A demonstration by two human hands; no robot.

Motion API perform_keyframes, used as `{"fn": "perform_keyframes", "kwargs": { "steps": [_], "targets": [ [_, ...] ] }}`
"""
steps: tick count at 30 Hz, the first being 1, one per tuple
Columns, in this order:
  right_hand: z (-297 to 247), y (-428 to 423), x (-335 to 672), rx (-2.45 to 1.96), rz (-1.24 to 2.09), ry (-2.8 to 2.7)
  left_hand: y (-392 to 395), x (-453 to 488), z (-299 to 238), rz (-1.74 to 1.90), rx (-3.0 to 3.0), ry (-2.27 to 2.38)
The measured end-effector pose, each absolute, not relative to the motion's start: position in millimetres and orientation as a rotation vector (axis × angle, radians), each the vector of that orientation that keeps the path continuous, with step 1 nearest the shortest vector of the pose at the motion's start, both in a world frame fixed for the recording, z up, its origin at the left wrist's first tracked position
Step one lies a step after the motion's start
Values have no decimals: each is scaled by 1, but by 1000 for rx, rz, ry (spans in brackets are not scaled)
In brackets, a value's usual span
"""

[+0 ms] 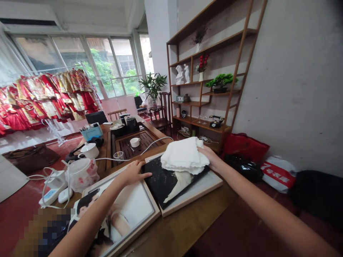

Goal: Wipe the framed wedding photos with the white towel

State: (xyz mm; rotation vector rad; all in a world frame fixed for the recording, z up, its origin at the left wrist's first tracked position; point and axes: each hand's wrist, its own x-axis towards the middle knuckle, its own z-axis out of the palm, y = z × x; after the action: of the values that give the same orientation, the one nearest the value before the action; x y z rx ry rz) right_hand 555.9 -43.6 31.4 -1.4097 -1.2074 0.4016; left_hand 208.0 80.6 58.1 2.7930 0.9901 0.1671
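A folded stack of white, ragged-edged sheets [183, 153], cloth or paper, rests over a black board [155, 180]. My right hand [210, 156] grips the stack's right edge, its fingertips partly hidden. Below the stack, a cream, wing-like shape [179, 185] shows against the black. The board lies on a light wooden frame [193, 196]. Beside it is a framed photo [134, 207] of people, partly covered by my left forearm. My left hand [134, 174] lies with fingers and thumb apart at the photo frame's upper right corner, next to the black board's left edge.
On the table's left stand a power strip [50, 195], cables, a plastic-wrapped container [80, 175] and a white teapot [89, 150]. A tea tray [125, 144] with a cup [134, 142] lies beyond. Shelving [203, 92] stands behind; bags [278, 174] sit at right.
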Motion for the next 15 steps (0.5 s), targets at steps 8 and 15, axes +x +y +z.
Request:
{"fn": "perform_keyframes", "kwargs": {
  "steps": [8, 15],
  "targets": [
    [14, -22, 596, -1657, 407, -1247, 93, 225, 60, -48, 2686, 1096],
    [7, -24, 611, -1825, 414, -1367, 98, 238, 63, -51, 2608, 1202]
  ]
}}
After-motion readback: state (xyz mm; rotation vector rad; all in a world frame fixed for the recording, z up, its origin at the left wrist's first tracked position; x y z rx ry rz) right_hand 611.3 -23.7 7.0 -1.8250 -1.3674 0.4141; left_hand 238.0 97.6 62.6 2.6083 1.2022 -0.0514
